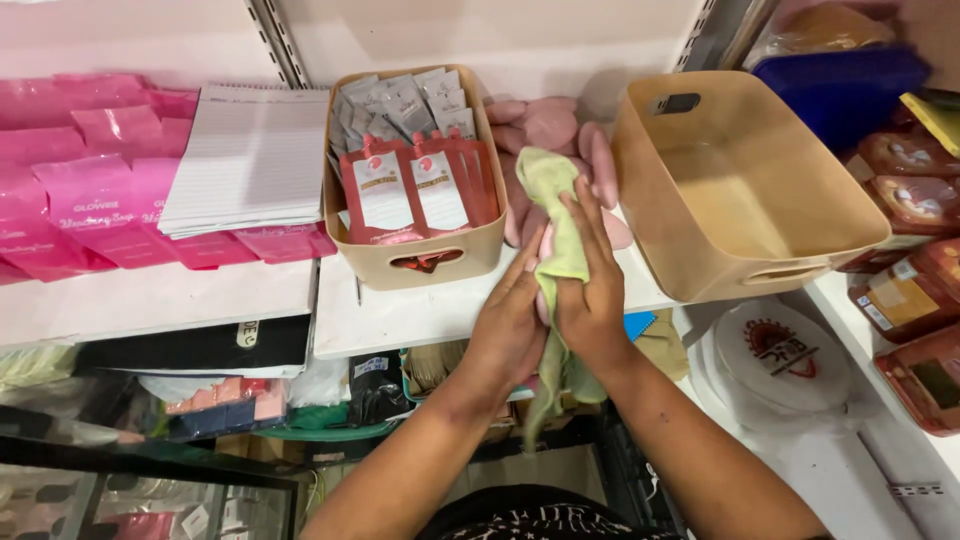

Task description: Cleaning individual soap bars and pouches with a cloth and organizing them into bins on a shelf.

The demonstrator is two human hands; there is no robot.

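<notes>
The white shelf [420, 315] runs across the view. On it at 2 o'clock sits an empty tan bin [740, 185], tilted toward the camera. At 10 o'clock lies a stack of lined white notepads [250, 160] over pink packets [80, 190]. At 12 o'clock a smaller tan bin [415, 250] holds red and grey sachets [410, 185]. At centre the right hand [590, 290] and left hand [510, 330] are pressed together around a green cloth [555, 215], fingers flat against it; its top touches the pink oval pieces [555, 125] behind, its tail hangs below the shelf edge.
</notes>
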